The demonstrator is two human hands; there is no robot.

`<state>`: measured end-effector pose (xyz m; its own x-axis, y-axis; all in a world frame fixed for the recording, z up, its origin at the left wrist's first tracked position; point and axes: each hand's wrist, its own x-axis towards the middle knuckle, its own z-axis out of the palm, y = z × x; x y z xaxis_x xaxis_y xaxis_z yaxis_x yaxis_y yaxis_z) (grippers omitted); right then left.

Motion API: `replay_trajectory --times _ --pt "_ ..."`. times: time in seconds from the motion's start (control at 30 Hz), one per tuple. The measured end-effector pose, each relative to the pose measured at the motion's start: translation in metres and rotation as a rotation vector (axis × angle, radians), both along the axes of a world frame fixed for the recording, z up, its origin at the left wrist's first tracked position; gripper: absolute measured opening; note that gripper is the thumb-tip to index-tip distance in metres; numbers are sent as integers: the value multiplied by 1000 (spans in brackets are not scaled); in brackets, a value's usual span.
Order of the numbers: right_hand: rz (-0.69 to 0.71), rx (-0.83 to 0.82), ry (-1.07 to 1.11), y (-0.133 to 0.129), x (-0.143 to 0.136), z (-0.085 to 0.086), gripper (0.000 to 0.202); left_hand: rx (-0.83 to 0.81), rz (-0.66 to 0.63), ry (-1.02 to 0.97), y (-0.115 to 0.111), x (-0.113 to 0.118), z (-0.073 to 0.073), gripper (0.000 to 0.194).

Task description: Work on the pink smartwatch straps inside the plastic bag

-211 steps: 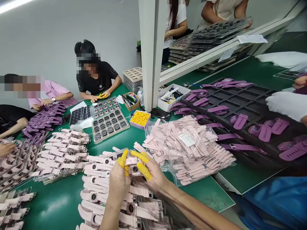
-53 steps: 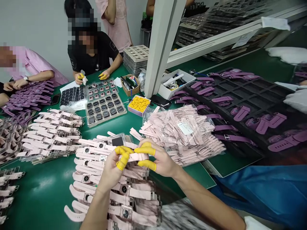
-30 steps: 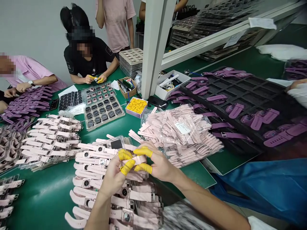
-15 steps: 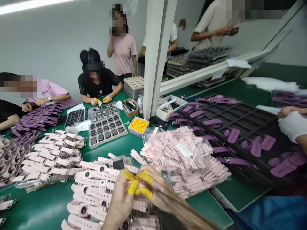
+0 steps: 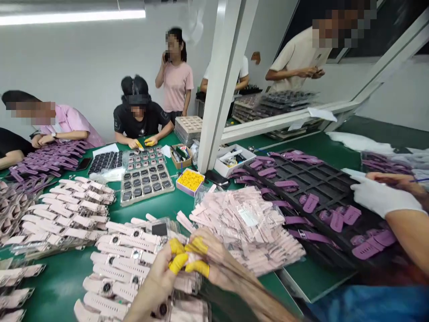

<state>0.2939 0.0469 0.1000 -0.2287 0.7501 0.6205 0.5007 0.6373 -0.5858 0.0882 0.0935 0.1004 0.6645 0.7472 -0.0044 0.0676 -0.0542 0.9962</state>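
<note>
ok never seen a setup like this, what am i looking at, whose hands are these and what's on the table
There's no robot here: these are a person's own left hand and right hand, with yellow finger cots on some fingers. The view comes from a camera worn on that person's head, looking forward and down.

Together the fingertips pinch a pale pink piece, perhaps a watch strap; the fingers hide most of it.

On the green table are pink-strapped smartwatches, a clear bag of pink watch straps, a small box of finger cots, and a black tray bearing purple-strapped watches. The white-gloved hand at right is a co-worker's.
</note>
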Motion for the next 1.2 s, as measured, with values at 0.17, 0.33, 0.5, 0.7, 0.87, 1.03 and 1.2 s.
replay_trajectory --times 0.17,0.33,0.5,0.7,0.87,1.03,1.2 --pt "22 43 39 -5 -2 1 17 172 -18 32 2 5 17 32" --pt "1 31 2 -6 -1 1 20 167 -46 64 4 6 17 30" --pt "16 -28 74 -8 3 0 22 51 -58 -14 4 7 19 29" --pt "-101 28 -1 -13 -6 -2 17 199 -21 80 1 11 17 30" --pt "-27 -27 175 -15 -2 3 32 -82 -36 12 4 8 18 39" --pt "137 -88 169 -11 23 23 22 -422 45 -113 9 4 23 51" --pt "119 54 -175 -7 30 33 15 -614 -16 -156 6 8 26 49"
